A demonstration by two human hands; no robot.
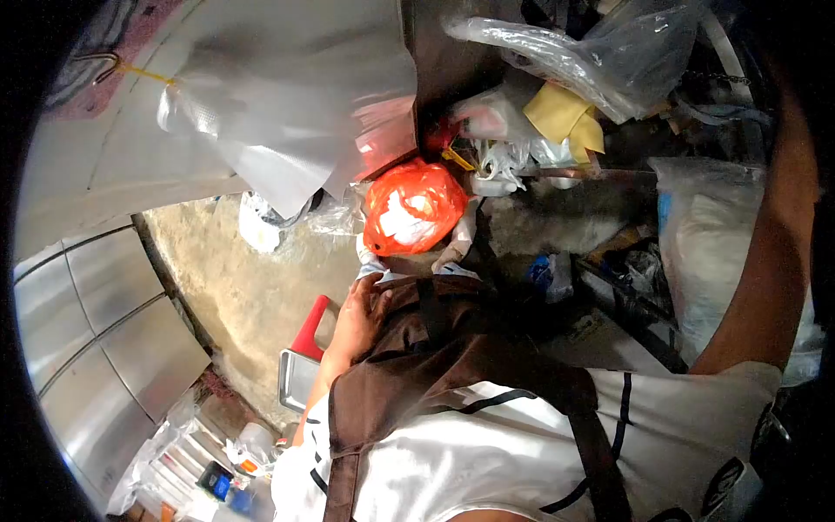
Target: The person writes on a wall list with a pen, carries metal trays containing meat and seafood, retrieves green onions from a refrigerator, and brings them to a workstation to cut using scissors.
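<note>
My left hand (362, 315) rests against the brown apron (470, 326) at my front, its fingers stretched out and holding nothing. Just beyond the apron's edge, an orange-red plastic bag (415, 204) with something whitish showing in it sits low by my feet. My right arm (761, 235) reaches up along the right side of the view; its hand is out of sight. Below my left forearm lies a metal tray-like item (297, 379), beside a red handle-shaped piece (310, 327).
Clear plastic sheeting (304, 113) hangs at the upper left. Shiny metal panels (113, 322) line the left side. A yellow cloth-like piece (565, 120) and clear plastic wrap (600, 61) lie at the upper right. A large filled clear bag (709, 252) stands at right.
</note>
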